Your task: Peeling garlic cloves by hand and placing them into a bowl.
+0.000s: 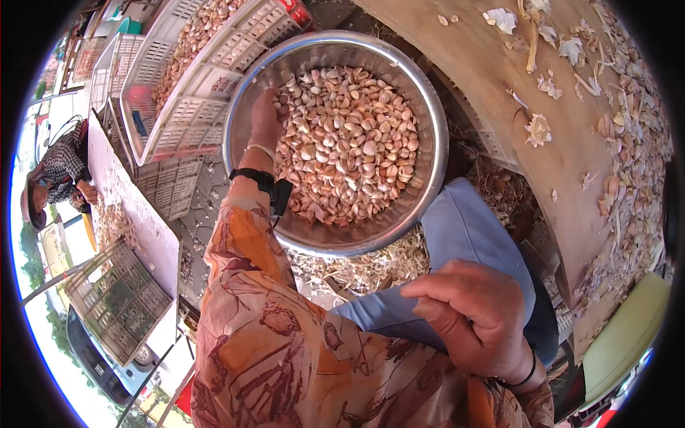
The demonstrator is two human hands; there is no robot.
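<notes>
A person's left hand [265, 121] dips into a steel bowl [428, 114] of garlic cloves [349, 143], its fingers buried at the bowl's left edge, grip hidden. The right hand [474, 317] rests near on a knee, fingers curled and empty. Peels litter the wooden counter [499, 85] at right; white crates [200, 78] stand far left.

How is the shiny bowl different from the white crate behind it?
The metal bowl is round, smooth and silver; the white plastic crate is boxy with slotted walls. The left hand reaches into the bowl; no hand touches the crate. The bowl sits nearer the person's lap. Both hold garlic cloves.
</notes>
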